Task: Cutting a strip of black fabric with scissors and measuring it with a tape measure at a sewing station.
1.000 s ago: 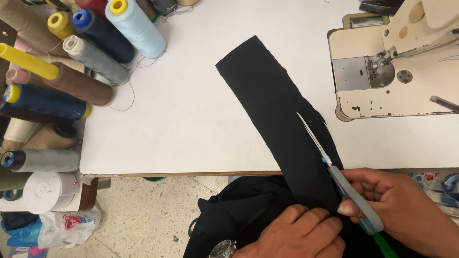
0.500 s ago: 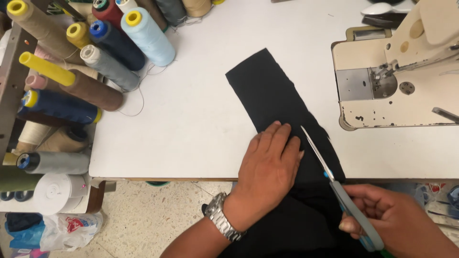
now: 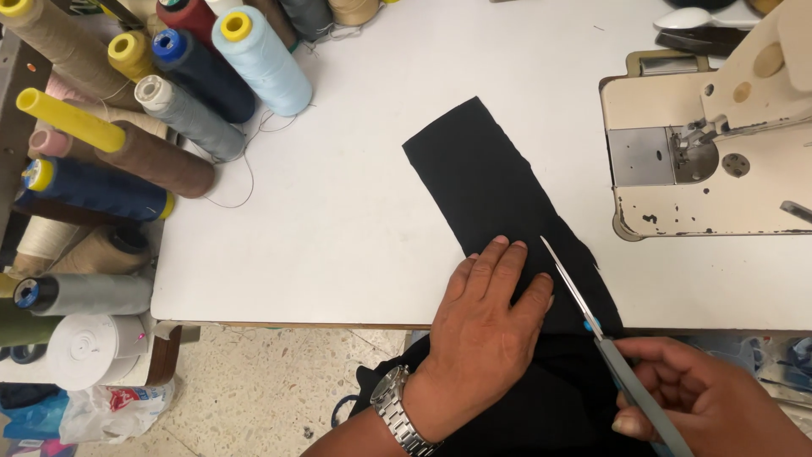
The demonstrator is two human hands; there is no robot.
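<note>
Cloth (image 3: 482, 182) under left hand (image 3: 491, 326), beside scissors (image 3: 592, 326)

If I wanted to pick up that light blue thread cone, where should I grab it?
Probably around the wide lower body of the light blue thread cone, reaching from the open table side on its right. It lies tilted with its yellow tip pointing up-left, and other cones crowd its left, so the right flank is the free side.

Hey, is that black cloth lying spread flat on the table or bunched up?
Spread flat: the black cloth lies smooth on the table, pressed by the left hand. Its near end hangs off the edge.
</note>
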